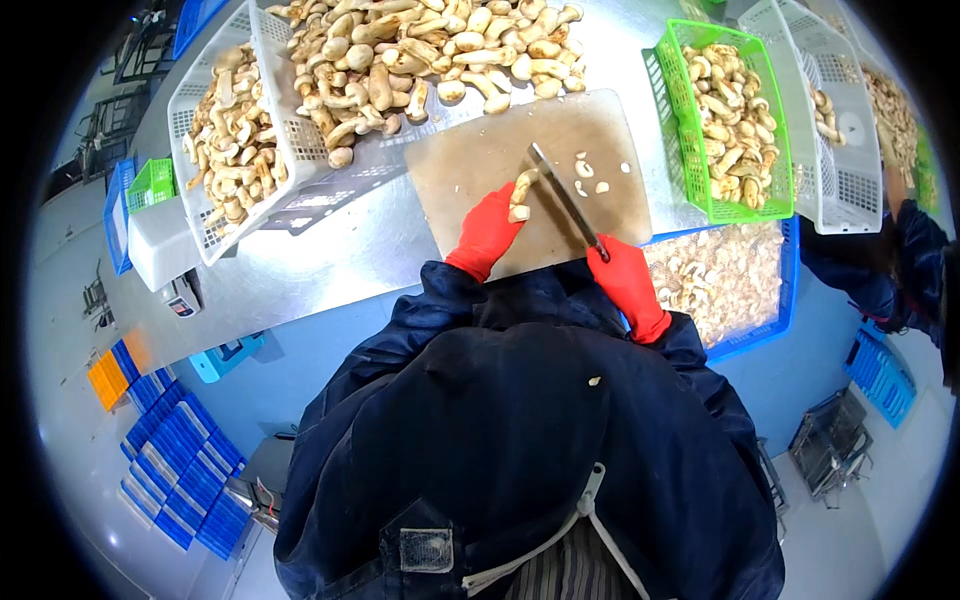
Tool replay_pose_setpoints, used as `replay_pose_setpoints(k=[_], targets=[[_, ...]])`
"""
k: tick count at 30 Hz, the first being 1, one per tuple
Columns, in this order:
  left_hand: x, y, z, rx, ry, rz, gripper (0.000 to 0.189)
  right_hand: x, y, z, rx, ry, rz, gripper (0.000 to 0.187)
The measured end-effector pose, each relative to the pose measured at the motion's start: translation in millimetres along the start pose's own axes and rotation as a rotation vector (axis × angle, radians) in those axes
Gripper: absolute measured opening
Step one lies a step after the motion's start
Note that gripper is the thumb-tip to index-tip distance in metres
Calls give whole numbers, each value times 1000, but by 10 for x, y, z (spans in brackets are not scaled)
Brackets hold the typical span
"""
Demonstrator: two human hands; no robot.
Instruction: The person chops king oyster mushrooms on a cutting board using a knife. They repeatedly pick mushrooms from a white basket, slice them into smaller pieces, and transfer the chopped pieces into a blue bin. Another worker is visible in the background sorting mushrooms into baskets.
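Note:
My left hand (487,230), in a red glove, holds a pale mushroom (523,195) over the left middle of a worn cutting board (480,161). In my right hand (624,281), also red-gloved, is the handle of a knife (564,196); its blade points up and away, a little right of the mushroom. Several small cut mushroom pieces (586,170) lie on the board to the right of the blade. Beyond the board spreads a large heap of whole mushrooms (450,45) on the metal table (360,217).
A white basket (281,112) of mushrooms stands left, a green basket (679,120) of mushrooms right, with white baskets (817,187) beyond it. Below the table's right edge is a blue-rimmed crate (789,300) of mushroom pieces. A co-worker's dark sleeve (919,247) shows at far right.

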State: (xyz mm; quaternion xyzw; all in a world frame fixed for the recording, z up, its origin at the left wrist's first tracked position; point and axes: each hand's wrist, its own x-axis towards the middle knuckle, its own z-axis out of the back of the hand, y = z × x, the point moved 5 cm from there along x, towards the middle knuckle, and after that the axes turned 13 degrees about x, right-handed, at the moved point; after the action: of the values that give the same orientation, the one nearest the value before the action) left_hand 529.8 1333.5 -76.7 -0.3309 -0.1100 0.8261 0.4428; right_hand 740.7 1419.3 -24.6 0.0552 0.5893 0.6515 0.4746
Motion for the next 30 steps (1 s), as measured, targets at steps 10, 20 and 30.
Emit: replay_pose_setpoints(k=[10, 20, 30], targets=[[102, 72, -118, 133, -43, -48, 36, 47, -107, 60, -143, 86, 42, 24], [-78, 22, -82, -286, -326, 85, 58, 423, -103, -155, -141, -60, 124, 23], [110, 146, -579, -826, -58, 385, 28, 152, -111, -146, 84, 125, -223, 23]])
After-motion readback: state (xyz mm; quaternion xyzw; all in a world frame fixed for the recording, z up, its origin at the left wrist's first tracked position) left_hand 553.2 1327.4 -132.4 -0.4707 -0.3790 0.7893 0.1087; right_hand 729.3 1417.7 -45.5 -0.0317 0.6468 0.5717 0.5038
